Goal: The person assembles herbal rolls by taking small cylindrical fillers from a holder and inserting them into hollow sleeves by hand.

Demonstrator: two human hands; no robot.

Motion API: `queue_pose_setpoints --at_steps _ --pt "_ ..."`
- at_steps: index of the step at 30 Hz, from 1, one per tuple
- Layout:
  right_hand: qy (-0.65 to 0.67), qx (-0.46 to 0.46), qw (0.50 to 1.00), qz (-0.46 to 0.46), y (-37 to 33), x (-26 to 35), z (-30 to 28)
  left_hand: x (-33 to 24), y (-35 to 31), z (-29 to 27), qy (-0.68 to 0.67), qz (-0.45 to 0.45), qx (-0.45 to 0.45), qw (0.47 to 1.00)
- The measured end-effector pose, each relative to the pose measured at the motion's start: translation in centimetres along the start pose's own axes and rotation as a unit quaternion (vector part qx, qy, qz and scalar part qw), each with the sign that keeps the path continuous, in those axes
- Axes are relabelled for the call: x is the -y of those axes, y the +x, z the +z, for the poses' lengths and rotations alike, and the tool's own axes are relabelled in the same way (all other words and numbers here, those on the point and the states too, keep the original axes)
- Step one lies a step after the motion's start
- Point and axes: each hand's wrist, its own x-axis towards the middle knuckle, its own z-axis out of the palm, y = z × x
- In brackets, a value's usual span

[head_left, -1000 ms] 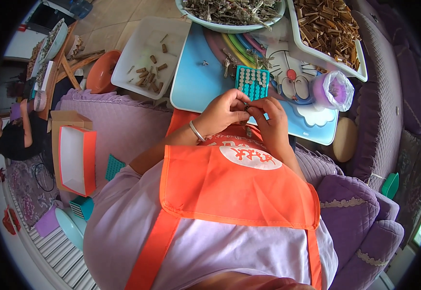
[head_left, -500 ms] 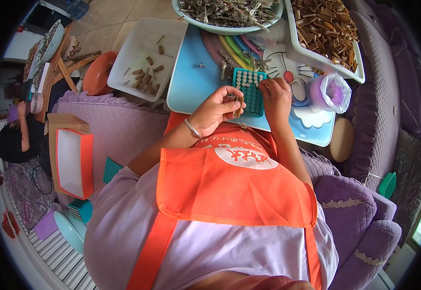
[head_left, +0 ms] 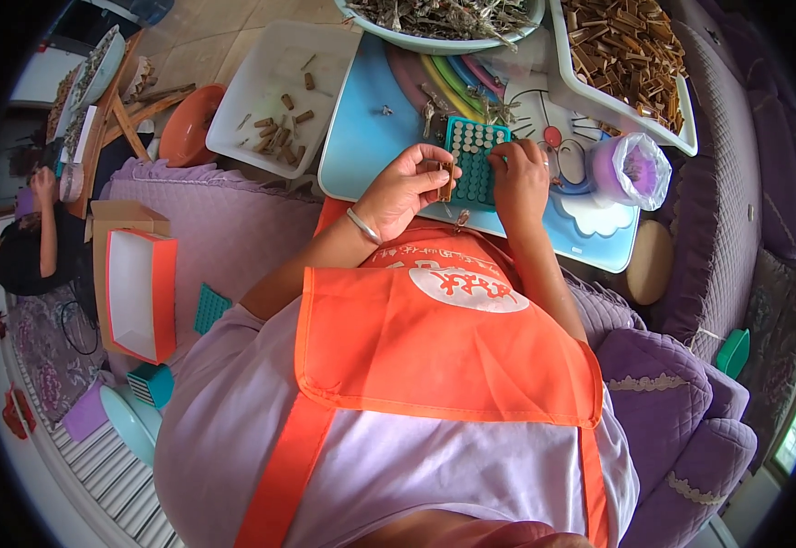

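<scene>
Stick sits pinched between our left hand fingertips, just beside the teal grid that our right hand fingers press flat on the table. We judge a loose pinch could drop it into our lap, or a nudge could shift the grid.

peg tray on lap table | stick tray left | bag right

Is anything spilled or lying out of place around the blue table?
Yes, slightly. A few dry scraps lie loose on the blue table beside the teal tray, outside the bowl. One brown piece sits at the table's near edge, by the left hand.
</scene>
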Motion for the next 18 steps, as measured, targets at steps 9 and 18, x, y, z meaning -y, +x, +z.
queue_pose_setpoints --at_steps 9,18 --pt "0.358 0.033 0.933 0.016 -1.7 3.9 -0.9 0.6 -0.1 0.3 0.063 0.017 0.020 0.998" --pt "0.277 0.051 0.956 -0.088 -1.9 2.9 -1.4 0.8 -0.3 0.0 0.048 0.009 0.020 0.999"
